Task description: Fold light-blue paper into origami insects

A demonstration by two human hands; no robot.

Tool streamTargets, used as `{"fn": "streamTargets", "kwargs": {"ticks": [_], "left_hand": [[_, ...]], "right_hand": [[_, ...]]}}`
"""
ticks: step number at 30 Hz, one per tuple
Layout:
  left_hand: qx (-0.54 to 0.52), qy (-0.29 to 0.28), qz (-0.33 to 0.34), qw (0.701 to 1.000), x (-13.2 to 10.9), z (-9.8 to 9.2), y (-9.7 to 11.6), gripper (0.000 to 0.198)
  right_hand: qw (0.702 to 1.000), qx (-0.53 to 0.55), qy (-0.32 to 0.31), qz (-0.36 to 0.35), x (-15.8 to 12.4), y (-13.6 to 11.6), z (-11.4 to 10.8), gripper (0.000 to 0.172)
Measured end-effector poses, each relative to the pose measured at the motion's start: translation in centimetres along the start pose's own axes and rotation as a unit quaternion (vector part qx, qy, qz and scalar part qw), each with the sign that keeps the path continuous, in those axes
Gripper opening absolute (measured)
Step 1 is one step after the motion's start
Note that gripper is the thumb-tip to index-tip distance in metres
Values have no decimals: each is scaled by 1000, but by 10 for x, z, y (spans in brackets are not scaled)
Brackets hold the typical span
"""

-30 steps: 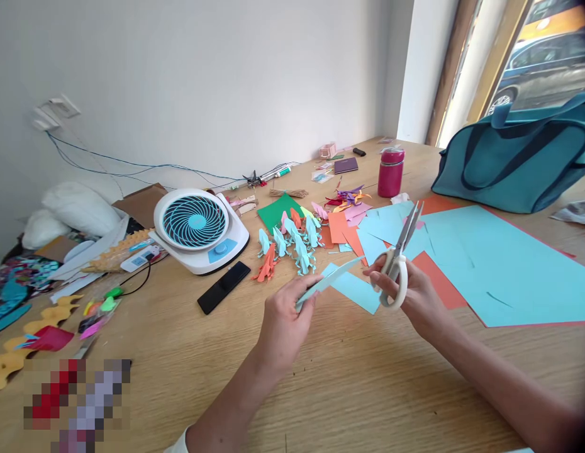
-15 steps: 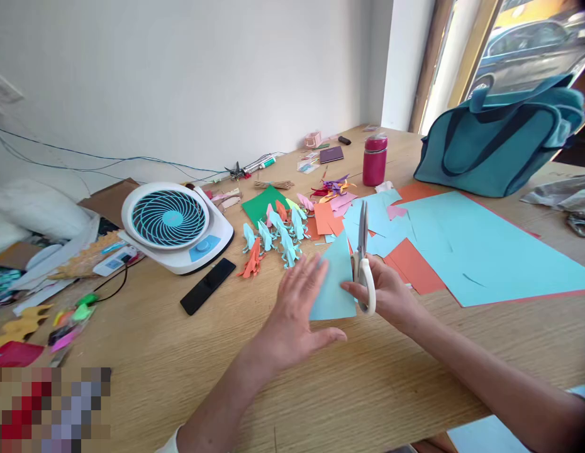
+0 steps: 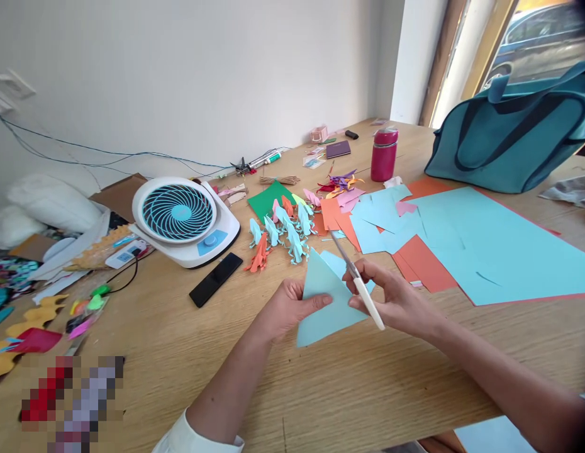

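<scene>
A folded sheet of light blue paper (image 3: 323, 296) is pinched in my left hand (image 3: 292, 308), thumb on top and fingers behind it. The sheet is held above the table, its folded point upward. My right hand (image 3: 396, 299) is closed around a pair of scissors (image 3: 365, 299) with a white handle, blades pointing up and to the left. The scissors lie across the paper's right side, and the right fingers are at its edge. Beyond the hands stand several folded paper figures, light blue ones (image 3: 295, 242) and an orange one (image 3: 258, 253).
Large light blue sheets (image 3: 504, 245) and orange paper (image 3: 427, 264) lie to the right. A pink bottle (image 3: 384, 155) and teal bag (image 3: 509, 145) stand behind them. Leftward are a black phone (image 3: 216, 280) and white fan (image 3: 179, 214). Green paper (image 3: 273, 196) lies behind the figures.
My left hand has gone from spread fingers beside the paper to pinching it. The paper has turned, and the scissors have tilted from upright toward the left. The view has shifted slightly.
</scene>
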State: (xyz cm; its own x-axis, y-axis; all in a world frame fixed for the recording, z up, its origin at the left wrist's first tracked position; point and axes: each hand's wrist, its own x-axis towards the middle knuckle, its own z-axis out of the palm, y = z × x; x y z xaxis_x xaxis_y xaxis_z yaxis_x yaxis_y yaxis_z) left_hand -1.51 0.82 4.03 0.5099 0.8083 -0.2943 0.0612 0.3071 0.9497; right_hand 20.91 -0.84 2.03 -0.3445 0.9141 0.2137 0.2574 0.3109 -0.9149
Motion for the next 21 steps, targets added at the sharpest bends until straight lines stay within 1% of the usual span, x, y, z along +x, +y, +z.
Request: {"fn": "streamTargets", "kwargs": {"ticks": [5, 7, 10, 14, 17, 19, 21], "left_hand": [[-82, 66, 40, 994, -9, -6, 16, 25], [-109, 86, 54, 989, -11, -5, 19, 23], [-135, 102, 71, 983, -13, -2, 21, 22], [-125, 114, 93, 981, -17, 3, 26, 22], [-100, 121, 95, 983, -20, 5, 28, 25], [-83, 123, 91, 985, -22, 5, 30, 27], [-73, 131, 88, 985, -23, 5, 31, 29]], "right_hand": [[999, -4, -17, 47, 0, 4, -10, 27], [998, -5, -39, 53, 0, 4, -8, 27], [996, -3, -78, 44, -1, 3, -3, 27], [991, 18, -131, 20, -4, -1, 4, 36], [984, 30, -175, 7, -7, -5, 5, 43], [981, 33, -190, 3, -8, -7, 5, 47], [981, 31, -191, 4, -9, -7, 5, 48]]}}
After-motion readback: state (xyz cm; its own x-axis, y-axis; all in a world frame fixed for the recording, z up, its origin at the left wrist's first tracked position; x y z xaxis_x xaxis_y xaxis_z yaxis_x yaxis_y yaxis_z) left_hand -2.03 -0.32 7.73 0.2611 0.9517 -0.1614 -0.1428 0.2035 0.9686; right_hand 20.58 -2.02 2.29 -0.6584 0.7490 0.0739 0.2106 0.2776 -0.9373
